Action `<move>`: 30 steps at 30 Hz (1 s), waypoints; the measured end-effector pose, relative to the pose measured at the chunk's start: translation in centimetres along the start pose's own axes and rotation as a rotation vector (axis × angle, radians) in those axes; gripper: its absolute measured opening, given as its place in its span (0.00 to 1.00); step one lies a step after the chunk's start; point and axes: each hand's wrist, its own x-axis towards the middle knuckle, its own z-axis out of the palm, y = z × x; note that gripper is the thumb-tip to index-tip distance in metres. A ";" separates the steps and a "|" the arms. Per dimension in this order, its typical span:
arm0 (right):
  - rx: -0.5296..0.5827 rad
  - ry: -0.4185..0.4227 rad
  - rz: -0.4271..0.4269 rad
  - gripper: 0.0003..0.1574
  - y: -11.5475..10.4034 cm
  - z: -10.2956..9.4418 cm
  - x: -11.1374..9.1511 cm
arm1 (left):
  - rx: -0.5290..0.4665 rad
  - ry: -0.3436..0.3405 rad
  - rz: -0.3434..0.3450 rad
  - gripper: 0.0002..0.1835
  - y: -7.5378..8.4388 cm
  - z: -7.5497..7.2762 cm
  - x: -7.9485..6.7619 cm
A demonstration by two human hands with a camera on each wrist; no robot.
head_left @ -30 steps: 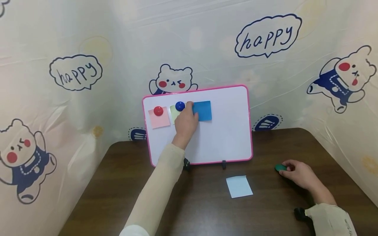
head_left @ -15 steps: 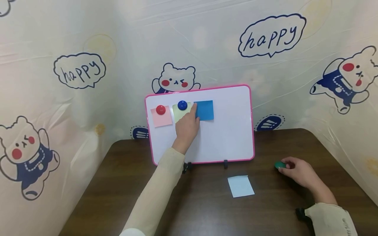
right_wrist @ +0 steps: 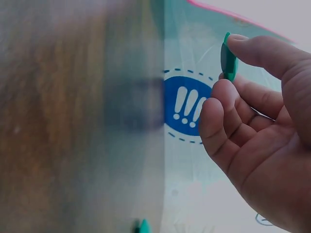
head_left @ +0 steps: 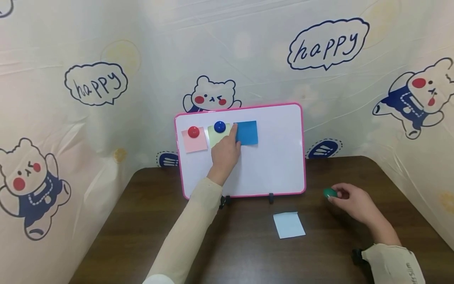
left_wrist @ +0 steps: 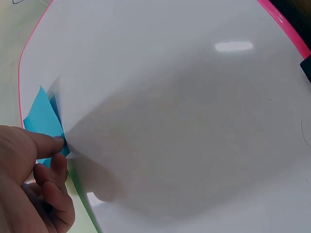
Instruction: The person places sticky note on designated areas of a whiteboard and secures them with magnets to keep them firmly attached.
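Observation:
The blue sticky note [head_left: 247,133] lies against the whiteboard [head_left: 269,169], partly lifted from it in the left wrist view. My left hand [head_left: 226,154] presses the note's left side, its index finger stretched to the upper corner and its thumb [left_wrist: 51,144] on the lower one. Left of that, a blue magnet [head_left: 220,126] pins a green sticky note [head_left: 214,139], partly covered by the hand. A red magnet [head_left: 193,131] pins a pink sticky note [head_left: 194,144]. Above the table at right, my right hand [head_left: 354,203] pinches a green magnet [right_wrist: 229,57] between thumb and forefinger.
A pale blue sticky note [head_left: 289,225] lies on the brown table [head_left: 255,260] in front of the board. Small black feet [head_left: 271,198] prop the pink-framed board at its lower edge. A printed curtain [head_left: 152,47] hangs behind the table.
My left index finger has straightened onto the blue note's corner, uncovering more of the green note. My right hand, with the green magnet, has risen slightly and shifted left.

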 end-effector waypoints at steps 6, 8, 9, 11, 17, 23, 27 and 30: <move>0.015 0.010 -0.028 0.32 -1.5 0.0 0.2 | 0.001 -0.003 -0.015 0.36 -0.3 -0.1 -0.1; 0.023 0.011 -0.036 0.32 -2.0 0.1 0.3 | -0.001 -0.005 -0.017 0.36 -0.4 -0.1 -0.1; 0.027 0.013 -0.040 0.32 -2.2 0.1 0.4 | -0.002 -0.005 -0.017 0.36 -0.4 -0.1 -0.1; 0.036 0.018 -0.048 0.32 -2.5 0.2 0.6 | -0.002 -0.007 -0.015 0.36 -0.4 -0.1 -0.1; 0.065 0.033 -0.093 0.31 -3.8 0.6 1.2 | 0.000 -0.015 -0.013 0.36 -0.3 0.0 0.0; 0.098 0.059 -0.112 0.31 -5.5 0.8 1.9 | -0.001 -0.019 -0.008 0.36 -0.2 -0.1 0.0; 0.102 0.086 -0.136 0.31 -6.3 0.9 2.4 | 0.004 -0.019 -0.004 0.36 -0.1 -0.1 0.0; 0.111 0.101 -0.152 0.30 -7.0 1.1 2.8 | 0.009 -0.017 -0.002 0.36 -0.1 -0.1 0.0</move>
